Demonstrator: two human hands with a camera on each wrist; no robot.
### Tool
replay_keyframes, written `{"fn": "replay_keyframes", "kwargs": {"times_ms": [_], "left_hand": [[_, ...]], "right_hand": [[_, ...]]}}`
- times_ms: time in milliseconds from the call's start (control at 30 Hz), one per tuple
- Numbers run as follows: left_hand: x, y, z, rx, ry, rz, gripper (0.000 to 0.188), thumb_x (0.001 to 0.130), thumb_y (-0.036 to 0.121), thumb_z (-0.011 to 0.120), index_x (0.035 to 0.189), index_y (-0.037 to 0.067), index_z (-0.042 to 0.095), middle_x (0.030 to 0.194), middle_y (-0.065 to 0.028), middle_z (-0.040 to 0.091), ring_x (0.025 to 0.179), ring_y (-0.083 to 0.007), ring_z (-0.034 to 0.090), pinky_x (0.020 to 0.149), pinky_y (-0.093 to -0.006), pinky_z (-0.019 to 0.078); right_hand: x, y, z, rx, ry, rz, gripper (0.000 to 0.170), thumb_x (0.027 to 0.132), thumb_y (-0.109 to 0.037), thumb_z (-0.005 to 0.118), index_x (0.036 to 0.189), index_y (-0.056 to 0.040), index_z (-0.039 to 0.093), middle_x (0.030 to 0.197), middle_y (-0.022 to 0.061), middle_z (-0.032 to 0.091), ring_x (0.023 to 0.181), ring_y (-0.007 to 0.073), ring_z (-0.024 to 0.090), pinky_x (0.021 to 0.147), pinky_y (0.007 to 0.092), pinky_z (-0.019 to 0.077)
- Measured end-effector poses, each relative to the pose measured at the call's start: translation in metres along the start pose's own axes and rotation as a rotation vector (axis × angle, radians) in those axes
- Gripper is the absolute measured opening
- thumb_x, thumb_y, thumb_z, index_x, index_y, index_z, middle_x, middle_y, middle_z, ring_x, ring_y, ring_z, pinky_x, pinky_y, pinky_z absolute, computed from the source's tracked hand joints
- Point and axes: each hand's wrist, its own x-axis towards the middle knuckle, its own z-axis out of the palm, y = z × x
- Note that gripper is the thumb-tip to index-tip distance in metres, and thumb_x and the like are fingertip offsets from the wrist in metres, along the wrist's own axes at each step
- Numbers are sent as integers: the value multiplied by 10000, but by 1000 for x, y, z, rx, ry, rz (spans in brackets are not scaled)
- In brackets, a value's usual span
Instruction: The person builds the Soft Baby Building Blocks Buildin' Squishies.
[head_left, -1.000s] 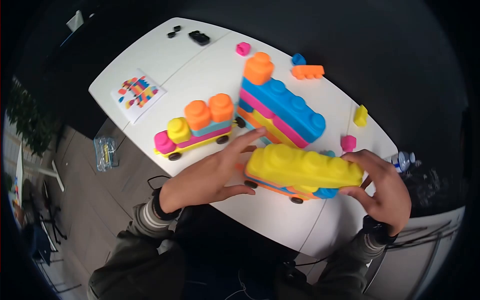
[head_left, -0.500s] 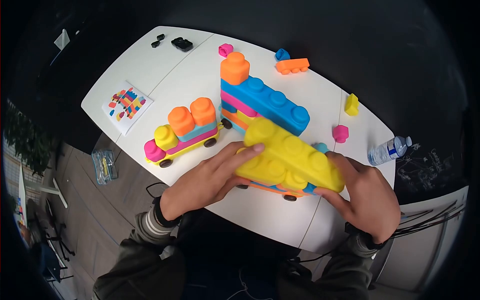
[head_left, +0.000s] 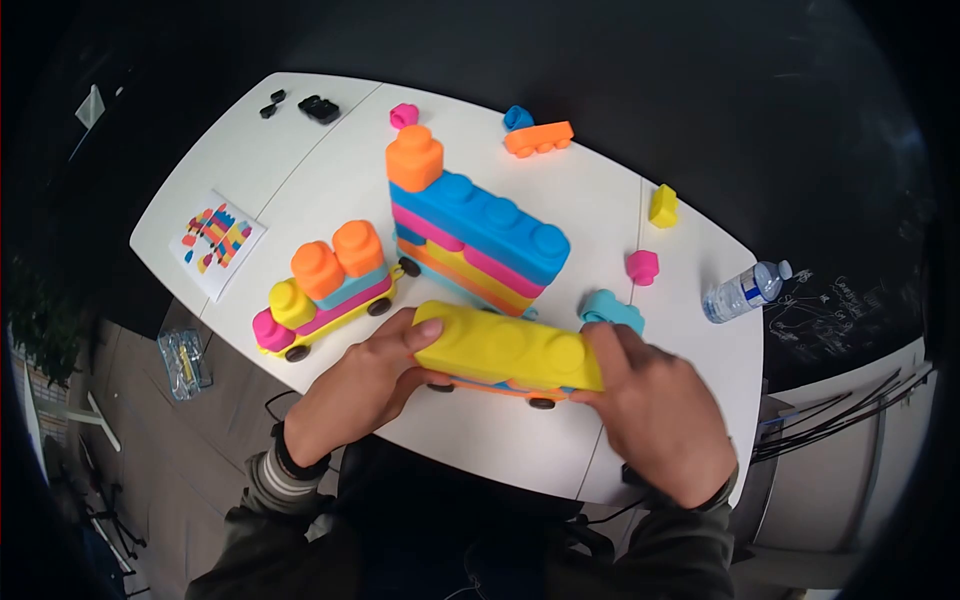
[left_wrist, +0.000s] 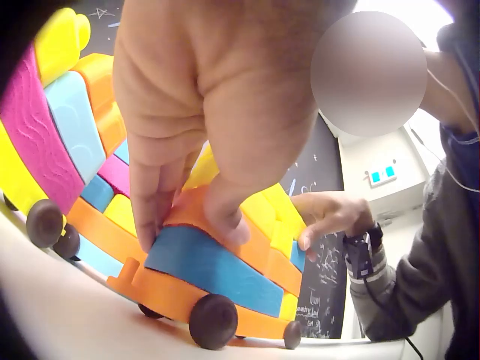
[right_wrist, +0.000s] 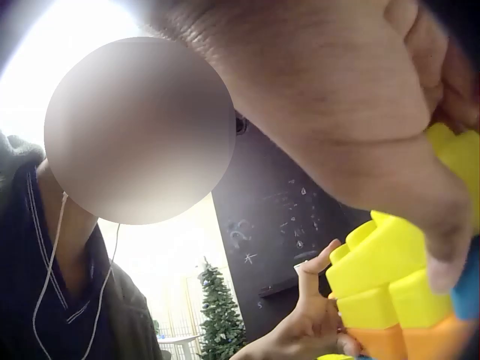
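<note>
A long yellow building block lies lengthwise along the top of a near toy wagon, whose orange base has dark wheels. My right hand grips the block's right end, its thumb pressing the near side. At the other end, my left hand holds the wagon's stacked blocks, with one fingertip over the yellow block's left end. The left wrist view shows the left thumb and fingers on opposite sides of an orange block, above a blue block. Some right fingers are hidden behind the yellow block.
A taller block wagon stands behind, joined to a yellow-based wagon at left. Around the white table lie a picture sheet, a teal block, a pink block, an orange block and a water bottle.
The long yellow block has gone from slanting across the near wagon to lying in line with it. My left hand has closed in from spread fingers to a hold. The head view has shifted.
</note>
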Motion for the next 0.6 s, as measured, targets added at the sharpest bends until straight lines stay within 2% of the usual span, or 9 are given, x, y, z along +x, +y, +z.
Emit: {"fn": "replay_keyframes", "kwargs": {"times_ms": [67,200,267,300,333,367,433,533,600], "left_hand": [[2,4,-3,-35,-4,-57,479,1004,-48,851,1438,30,664,1382,-216,701,1144,-475,750,959,-458,635],[-4,-11,-6,23,73,119,720,989,-63,877,1581,78,493,1391,-198,714,1234,-436,741,1096,-416,579],[-13,-23,-6,6,80,129,874,968,-51,914,1643,98,379,1405,-215,707,1286,-430,726,1114,-434,567],[-15,-24,-6,10,71,134,874,968,-51,914,1643,98,379,1405,-215,707,1286,-430,726,1114,-434,567],[-17,-25,-7,67,70,114,919,954,-42,933,1655,104,357,1409,-228,701,1298,-433,719,1118,-439,564],[-18,-25,-7,123,72,95,965,939,-33,952,1668,110,336,1414,-241,696,1311,-437,712,1122,-444,562],[-19,-21,-6,122,65,73,933,936,-6,964,1651,84,371,1415,-243,697,1304,-438,711,1127,-437,558],[-14,-16,-6,175,55,40,806,943,57,970,1586,23,485,1417,-238,699,1301,-442,706,1142,-430,555],[-13,-11,-7,233,38,11,716,954,92,965,1539,-13,565,1419,-231,700,1304,-445,703,1153,-430,554]], "right_hand": [[-4,-8,10,-75,27,7,456,1039,-154,776,1411,32,589,1305,266,746,868,373,827,759,432,682],[-6,-10,12,-144,105,11,530,1125,-304,743,1503,29,579,1351,268,745,844,374,833,711,420,690],[4,13,-8,139,9,-172,574,1159,-436,708,1525,-11,587,1213,228,798,834,398,828,710,432,678],[14,30,-27,301,-244,-37,608,1157,-510,698,1539,-48,598,1044,205,821,829,436,818,764,476,670],[19,57,-21,424,-138,-36,621,1146,-533,709,1544,-66,614,986,209,831,883,458,821,822,511,650],[26,78,-19,331,-40,1,633,1146,-544,703,1540,-56,617,1054,208,853,982,432,832,881,511,636],[37,108,-9,193,47,146,630,1021,-420,897,1474,-51,663,1169,184,850,1068,383,807,956,479,616],[62,148,46,115,4,98,634,923,-296,972,1436,-56,685,1239,179,816,1134,397,783,991,478,608],[78,145,72,-11,-195,69,626,878,-238,967,1408,-63,684,1247,187,789,1198,389,762,1013,489,601]]}}
